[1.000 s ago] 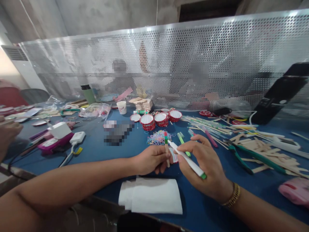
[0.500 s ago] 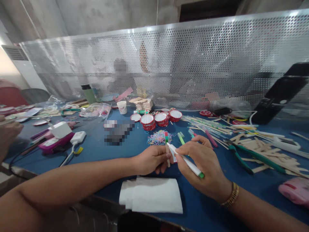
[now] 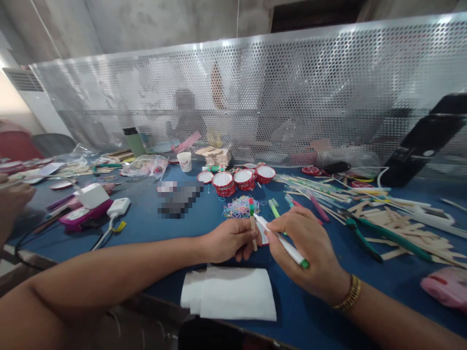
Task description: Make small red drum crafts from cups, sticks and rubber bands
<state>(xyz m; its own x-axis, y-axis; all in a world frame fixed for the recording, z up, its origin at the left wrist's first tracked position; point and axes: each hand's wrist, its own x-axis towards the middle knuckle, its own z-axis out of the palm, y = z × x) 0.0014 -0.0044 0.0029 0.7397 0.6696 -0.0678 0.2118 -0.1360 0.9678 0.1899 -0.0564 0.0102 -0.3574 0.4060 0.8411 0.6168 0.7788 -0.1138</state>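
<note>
Between the thumb and fingers of my left hand [image 3: 233,239] a wooden craft stick [image 3: 253,232] is held upright, its upper end coloured red and green. My right hand [image 3: 304,243] grips a white marker [image 3: 288,248] with a green end; its tip is at the stick, just below the green band. Part of a white piece with a red edge shows behind the stick, between my hands. Just beyond lies a pile of small colourful rubber bands [image 3: 237,208]. A folded white cloth or tissue [image 3: 233,294] rests in front of my hands.
Red-and-white round containers [image 3: 243,180] stand beyond the rubber bands. To the right are green-handled pliers [image 3: 394,237], loose craft sticks [image 3: 416,228] and a pink pouch [image 3: 443,288]. A purple power strip [image 3: 83,213] sits left. Another person's hand [image 3: 16,199] is at the far left.
My hands stay almost in place. The marker tip has shifted slightly on the stick, and the green band looks a little larger.
</note>
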